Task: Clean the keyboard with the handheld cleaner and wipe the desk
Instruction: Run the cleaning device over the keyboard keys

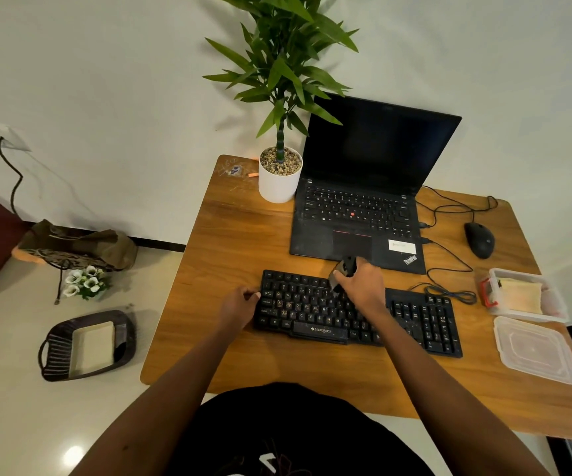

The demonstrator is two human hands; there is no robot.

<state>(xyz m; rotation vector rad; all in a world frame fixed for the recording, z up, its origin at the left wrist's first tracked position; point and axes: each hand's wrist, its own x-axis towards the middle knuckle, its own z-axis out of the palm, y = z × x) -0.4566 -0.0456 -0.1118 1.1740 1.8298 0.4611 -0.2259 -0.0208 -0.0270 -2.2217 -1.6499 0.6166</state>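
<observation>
A black keyboard (415,317) with crumbs on its keys lies on the wooden desk (236,242), in front of me. My right hand (360,286) grips a small dark handheld cleaner (344,267) and holds its nozzle down on the keys of the upper middle rows. My left hand (240,305) rests at the keyboard's left edge, fingers curled against its side. A yellow cloth (521,293) lies in an open clear box at the desk's right edge.
An open black laptop (363,214) stands behind the keyboard, a potted plant (279,176) to its left. A wired mouse (479,239) and cables lie at the right. A clear lid (535,348) sits near the right front. A basket (85,345) stands on the floor.
</observation>
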